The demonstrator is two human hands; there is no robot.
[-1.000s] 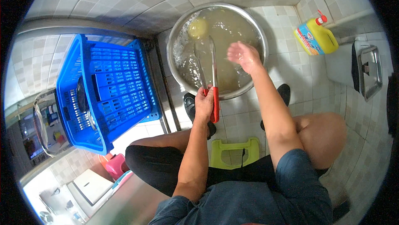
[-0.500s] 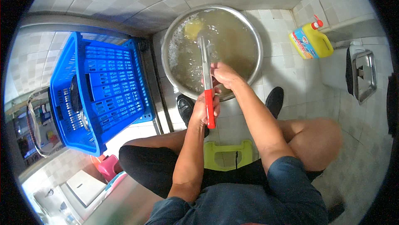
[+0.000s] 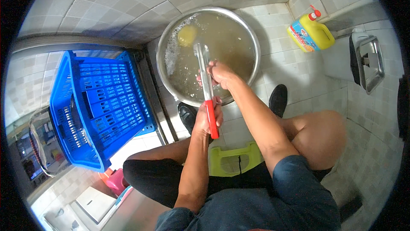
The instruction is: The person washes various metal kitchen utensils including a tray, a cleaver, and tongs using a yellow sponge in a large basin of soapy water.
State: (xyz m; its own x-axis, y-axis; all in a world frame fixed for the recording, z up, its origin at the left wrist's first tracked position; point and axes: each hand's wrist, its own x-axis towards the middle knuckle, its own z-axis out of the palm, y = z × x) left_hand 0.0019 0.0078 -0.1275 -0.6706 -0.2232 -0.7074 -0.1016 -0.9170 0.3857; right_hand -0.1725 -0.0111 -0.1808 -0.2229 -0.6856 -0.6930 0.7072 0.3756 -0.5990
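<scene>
My left hand [image 3: 208, 118] is closed around the red handle of long metal tongs [image 3: 205, 73]. Their silvery arms slant up and away over a wide steel basin [image 3: 160, 71] of cloudy, foamy water. Farther up the metal, my right hand [image 3: 220, 74] has its fingers curled in at the arms, pinching there; whether anything lies under those fingers is hidden. A blurred, round yellow thing [image 3: 187, 35], perhaps a sponge, sits in the water beyond the tips.
To the left a blue plastic crate [image 3: 113, 98] stands tilted, with dark and metal items inside. A yellow jug [image 3: 314, 34] with a red pump stands at the right wall, near a metal tray [image 3: 370, 64]. A green stool [image 3: 230, 162] is beneath me.
The view has shifted, so the basin appears farther left. Both hands keep hold of the tongs, and the tongs now lean a little more to the left.
</scene>
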